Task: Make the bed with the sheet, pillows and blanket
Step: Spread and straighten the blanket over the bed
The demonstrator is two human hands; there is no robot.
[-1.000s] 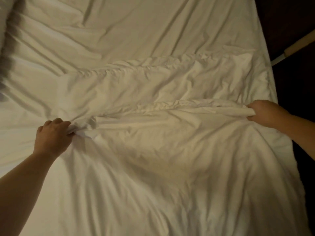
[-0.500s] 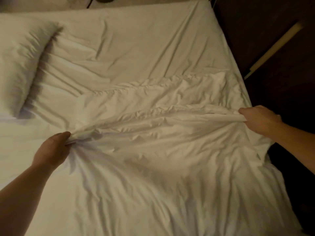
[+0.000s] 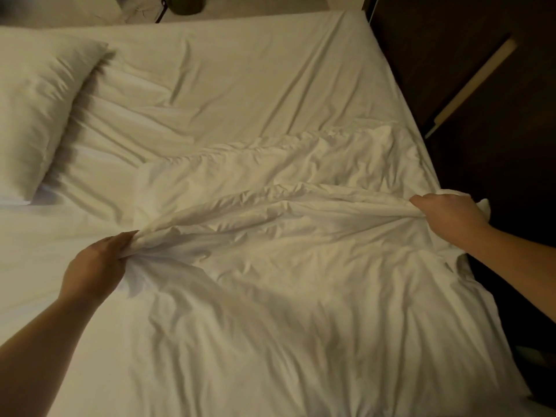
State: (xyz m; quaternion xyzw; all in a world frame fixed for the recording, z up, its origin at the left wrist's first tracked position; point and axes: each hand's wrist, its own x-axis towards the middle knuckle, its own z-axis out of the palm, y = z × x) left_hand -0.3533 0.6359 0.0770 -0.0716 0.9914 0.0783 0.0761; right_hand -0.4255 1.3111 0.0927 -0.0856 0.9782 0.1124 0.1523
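A white blanket (image 3: 270, 296) lies rumpled over the near half of the bed, its upper part folded back in a wrinkled band (image 3: 285, 164). My left hand (image 3: 93, 266) grips a bunched fold of the blanket near the bed's middle left. My right hand (image 3: 448, 215) grips the same fold at the bed's right edge, and the cloth is stretched between the two hands. The white sheet (image 3: 240, 70) covers the far half of the mattress, creased. One white pillow (image 3: 36, 115) lies at the far left.
The bed's right edge (image 3: 421, 139) drops to a dark floor (image 3: 481, 85) with a pale strip (image 3: 469, 88) running across it. A dark round object (image 3: 186, 3) and a cord sit beyond the head of the bed.
The view has tilted up, so the pillow and the bed's far end now show. Both hands keep their grip on the fold, which is lifted a little and pulled tauter.
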